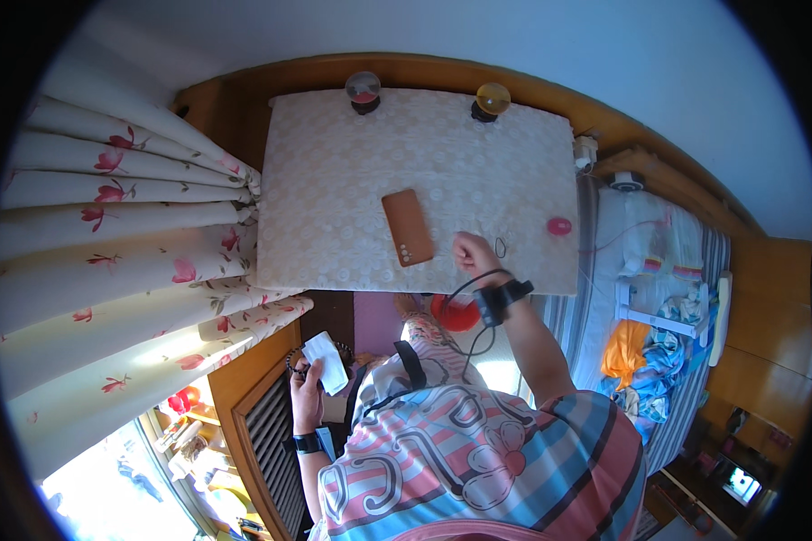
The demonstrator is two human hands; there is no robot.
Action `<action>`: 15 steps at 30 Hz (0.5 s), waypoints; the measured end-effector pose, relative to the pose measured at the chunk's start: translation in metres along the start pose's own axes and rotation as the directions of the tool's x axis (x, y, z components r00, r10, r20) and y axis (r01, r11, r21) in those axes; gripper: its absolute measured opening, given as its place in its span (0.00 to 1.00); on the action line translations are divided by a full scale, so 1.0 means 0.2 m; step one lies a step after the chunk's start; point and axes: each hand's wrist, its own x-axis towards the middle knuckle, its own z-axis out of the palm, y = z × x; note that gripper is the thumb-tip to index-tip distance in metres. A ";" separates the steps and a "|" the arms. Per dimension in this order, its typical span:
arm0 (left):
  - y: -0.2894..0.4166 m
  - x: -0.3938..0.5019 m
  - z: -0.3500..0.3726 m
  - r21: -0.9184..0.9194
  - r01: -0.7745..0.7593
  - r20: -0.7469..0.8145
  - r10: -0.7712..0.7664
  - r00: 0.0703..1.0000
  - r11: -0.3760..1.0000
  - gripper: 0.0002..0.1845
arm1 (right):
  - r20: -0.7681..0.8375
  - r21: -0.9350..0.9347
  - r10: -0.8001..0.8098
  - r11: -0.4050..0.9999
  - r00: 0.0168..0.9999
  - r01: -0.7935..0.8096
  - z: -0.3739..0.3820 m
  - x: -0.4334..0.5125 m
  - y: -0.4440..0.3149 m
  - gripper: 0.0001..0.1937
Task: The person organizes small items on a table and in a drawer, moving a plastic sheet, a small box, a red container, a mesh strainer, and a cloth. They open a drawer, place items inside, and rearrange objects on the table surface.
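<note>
My left hand (306,399) is at the lower left, away from the table. It grips a folded white tissue or cloth (326,364) together with a string of dark beads (292,358), which shows on both sides of it. Over the table's front edge area, my right hand (474,253) is curled with its fingers in, and nothing shows in it. Left of that hand lies a smartphone in a brown case (407,228), camera end toward me. To its right, a thin dark loop (501,247) rests on the patterned tablecloth (331,176).
Two glass balls on dark stands, one clear (363,89) and one amber (492,99), stand at the table's back. A pink oval object (559,226) lies near the right edge. Below the table is a red basin (457,314). Floral curtains (142,230) hang left; a striped bed (582,277) stands right.
</note>
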 end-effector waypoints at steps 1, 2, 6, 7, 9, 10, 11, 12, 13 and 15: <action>0.00 0.01 0.01 0.001 0.002 0.003 -0.002 1.000 1.000 0.10 | -0.143 -0.352 -0.092 0.935 0.986 0.036 0.06 -0.01 0.04 0.09; -0.01 0.01 0.01 0.008 0.009 0.004 -0.009 1.000 1.000 0.10 | -0.154 -0.624 -0.268 0.772 0.951 0.116 0.12 -0.02 0.08 0.09; -0.02 0.01 0.01 0.045 0.043 0.010 -0.043 0.999 0.998 0.09 | 0.179 -0.945 -0.459 0.168 0.870 0.282 0.28 0.02 0.21 0.11; -0.03 0.01 0.01 0.054 0.051 0.012 -0.052 0.999 0.997 0.09 | 0.179 -0.968 -0.374 0.096 0.910 0.230 0.30 0.04 0.23 0.12; -0.04 0.01 0.00 0.014 0.043 0.115 -0.044 0.992 0.999 0.09 | 0.218 -0.967 -0.457 0.018 0.862 0.254 0.33 0.08 0.28 0.08; -0.04 0.01 -0.01 0.037 0.061 0.112 -0.065 0.992 0.997 0.08 | 0.211 -0.975 -0.460 -0.030 0.862 0.222 0.34 0.09 0.30 0.06; -0.04 0.01 -0.02 0.077 0.073 0.064 -0.078 0.995 0.994 0.08 | 0.233 -0.966 -0.510 -0.021 0.828 0.259 0.35 0.09 0.32 0.06; -0.04 0.01 -0.04 0.095 0.084 0.069 -0.091 0.993 0.992 0.08 | 0.234 -0.964 -0.534 -0.018 0.813 0.266 0.36 0.08 0.33 0.05; -0.04 0.01 -0.05 0.095 0.083 0.121 -0.094 0.988 0.992 0.08 | 0.225 -0.967 -0.552 -0.025 0.803 0.254 0.37 0.05 0.34 0.05; -0.05 0.00 -0.08 0.132 0.083 0.117 -0.099 0.988 0.988 0.09 | 0.248 -0.959 -0.620 -0.046 0.744 0.281 0.36 -0.01 0.35 0.05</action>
